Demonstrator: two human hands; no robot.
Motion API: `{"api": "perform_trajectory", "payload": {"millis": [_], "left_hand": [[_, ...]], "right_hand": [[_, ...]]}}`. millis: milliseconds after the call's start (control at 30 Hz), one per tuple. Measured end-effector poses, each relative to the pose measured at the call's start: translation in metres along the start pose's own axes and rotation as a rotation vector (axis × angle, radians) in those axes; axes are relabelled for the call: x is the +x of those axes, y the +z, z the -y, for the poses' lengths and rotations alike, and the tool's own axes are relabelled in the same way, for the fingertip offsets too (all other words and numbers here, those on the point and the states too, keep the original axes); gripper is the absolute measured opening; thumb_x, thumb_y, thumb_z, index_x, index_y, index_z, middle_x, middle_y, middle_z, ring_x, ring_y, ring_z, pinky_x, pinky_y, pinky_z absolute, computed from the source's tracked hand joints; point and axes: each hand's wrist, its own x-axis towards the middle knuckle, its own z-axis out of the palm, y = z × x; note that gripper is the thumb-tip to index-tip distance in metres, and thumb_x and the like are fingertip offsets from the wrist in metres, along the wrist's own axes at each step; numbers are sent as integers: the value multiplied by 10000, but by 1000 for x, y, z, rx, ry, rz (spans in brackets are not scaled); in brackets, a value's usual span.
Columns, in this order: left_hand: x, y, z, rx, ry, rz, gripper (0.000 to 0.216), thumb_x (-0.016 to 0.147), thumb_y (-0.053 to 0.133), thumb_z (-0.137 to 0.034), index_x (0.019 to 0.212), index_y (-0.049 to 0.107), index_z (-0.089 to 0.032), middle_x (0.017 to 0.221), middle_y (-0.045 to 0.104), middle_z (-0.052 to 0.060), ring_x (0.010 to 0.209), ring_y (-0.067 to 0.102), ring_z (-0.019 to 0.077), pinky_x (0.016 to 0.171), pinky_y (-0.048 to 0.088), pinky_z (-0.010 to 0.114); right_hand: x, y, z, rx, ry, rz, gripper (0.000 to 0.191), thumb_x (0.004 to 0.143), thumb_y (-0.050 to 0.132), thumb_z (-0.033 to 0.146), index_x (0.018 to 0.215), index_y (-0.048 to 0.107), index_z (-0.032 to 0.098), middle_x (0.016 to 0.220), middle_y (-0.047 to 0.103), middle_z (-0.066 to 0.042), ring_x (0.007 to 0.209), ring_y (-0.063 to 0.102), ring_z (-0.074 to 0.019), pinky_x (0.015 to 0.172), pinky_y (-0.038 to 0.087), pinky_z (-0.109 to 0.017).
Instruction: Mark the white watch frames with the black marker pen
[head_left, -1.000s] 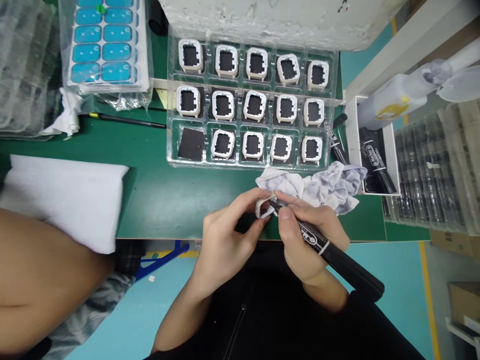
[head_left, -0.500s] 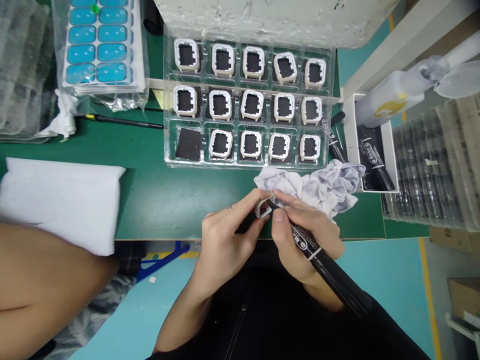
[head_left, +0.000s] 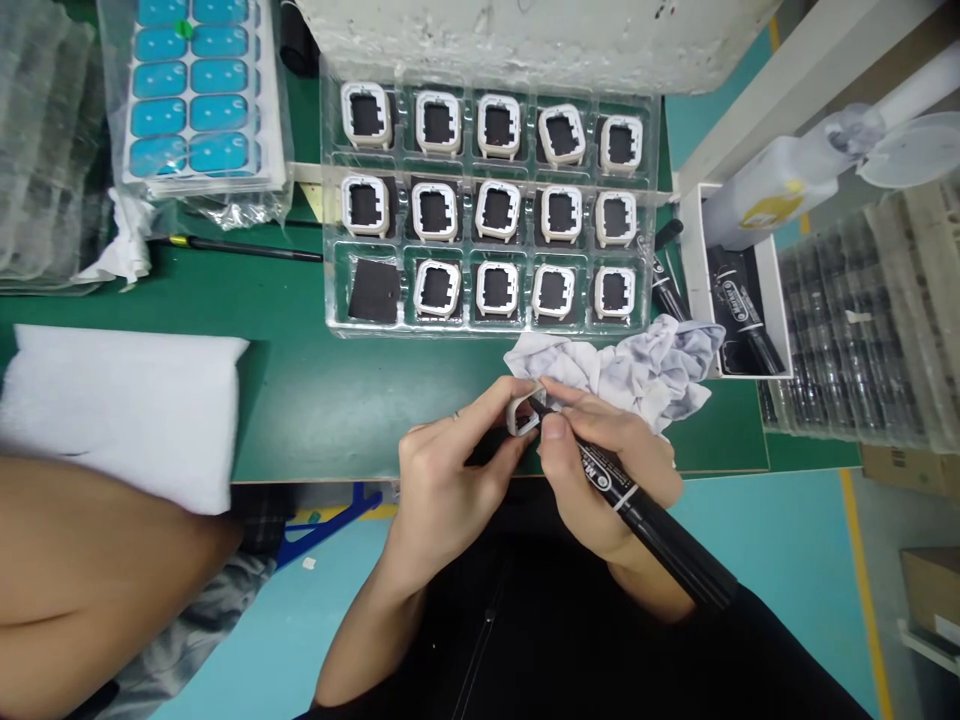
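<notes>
Near the front edge of the green table, my left hand (head_left: pixel 450 470) pinches a small white square frame (head_left: pixel 517 416) between thumb and fingers. My right hand (head_left: pixel 600 460) is closed around a black marker (head_left: pixel 652 535), its tip inside the frame's opening; whether it touches the inner wall cannot be made out. Fingers of both hands partly cover the frame. Just beyond my right hand lies a crumpled white cloth (head_left: pixel 630 365). Past it, a clear plastic tray (head_left: pixel 487 329) holds rows of similar white frames; its front left compartment shows only a dark pad (head_left: pixel 374 290).
At the right stand a white box (head_left: pixel 785 340) with markers, a plastic bottle (head_left: pixel 780 185) and stacked clear trays (head_left: pixel 862 340). On the left are bagged blue sticker sheets (head_left: pixel 187 110) and a white folded packet (head_left: pixel 124 400). Another person's bare limb (head_left: pixel 97 580) is at lower left.
The view has shifted slightly, so the table things sit a little further left. Both hands keep their hold on the frame and the marker, with hardly any movement between them.
</notes>
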Motion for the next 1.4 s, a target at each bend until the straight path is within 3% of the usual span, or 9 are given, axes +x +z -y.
{"api": "perform_trajectory", "payload": {"millis": [500,667,833,967,1133,1233,1400], "left_hand": [[-1,-3,2,-55,-33,13,392,1016,867,-176,1379,860,-323,1076,911,-16,945,904,229,923,776,331],[6,-4,0,-224,-102,53,419,970,939,-219,1376,852,-282,1130,920,8,1007,926,263,1033,794,403],[10,-7,2,-316,-153,84,480,937,983,-250,1395,842,-244,1145,925,41,1037,930,273,1038,796,395],[11,-9,3,-386,-156,101,545,890,1020,-200,1403,839,-239,1132,929,39,1026,933,263,1024,797,364],[12,-9,1,-387,-159,107,577,869,1046,-216,1409,842,-226,1150,933,52,1043,933,283,1025,802,392],[12,-9,0,-392,-171,112,600,855,1064,-243,1413,841,-224,1148,932,60,1046,932,288,1033,801,398],[11,-9,0,-406,-192,112,597,851,1077,-310,1392,845,-211,1158,931,80,1047,930,298,1029,800,409]], "right_hand": [[-3,-2,-3,58,80,-12,182,992,810,121,1020,748,290,793,831,66,814,925,-240,894,841,-436],[-16,-4,-8,143,172,7,129,1025,812,193,1042,726,287,875,878,47,969,945,-278,991,831,-523],[-23,-6,-10,157,208,1,134,1015,827,197,1057,736,286,917,897,22,1058,944,-316,971,829,-523],[-20,-5,-8,192,181,-37,145,1012,833,185,1080,744,278,904,886,24,950,940,-286,971,827,-541],[-10,-7,-5,290,144,-1,209,1034,800,158,893,693,269,655,727,101,569,768,-168,960,828,-561],[-9,-6,-4,273,141,-27,183,1056,774,194,917,683,273,639,710,109,531,722,-150,940,833,-561],[-11,-3,-3,253,167,-60,122,1064,776,244,986,687,274,678,750,89,599,792,-180,947,833,-585]]}}
